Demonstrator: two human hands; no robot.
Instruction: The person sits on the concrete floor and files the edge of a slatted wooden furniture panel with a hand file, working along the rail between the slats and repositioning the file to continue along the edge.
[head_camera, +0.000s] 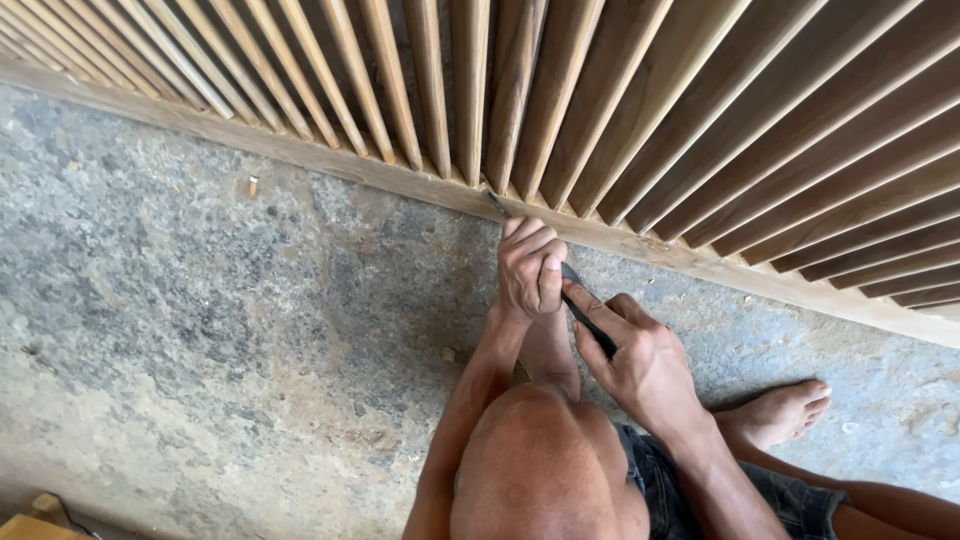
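Ahead of my fingers stands the large slatted panel of brown hardwood (640, 110), its upright slats set on edge into a long bottom rail (330, 165) that rests on the rough grey concrete floor (200, 330). I judge it heavy and rigid; it will not shift under hand pressure, so nothing needs steadying there.

My left hand (528, 268) is curled tight, fingers (530, 240) together, clamped round the forward part of a slim dark metal chisel-like tool (580, 305). Its thin tip (497, 205) pokes out just beyond the knuckles and meets the foot of one slat, where it joins the rail. My right hand (640, 360) sits just behind the left, fingers wrapped on the rear of the same shaft, thumb laid along it.

The tool looks stiff, narrow and light, and its bare metal may be slick, so I would hold it low near the tip for control and further back for push. The edge seems sharp; the slat corners could bruise or chip if it slips.

A bare foot (780, 412) rests on the floor to the right of the right-hand fingers. A small wood chip (253, 185) lies far to the left of them, near the rail.
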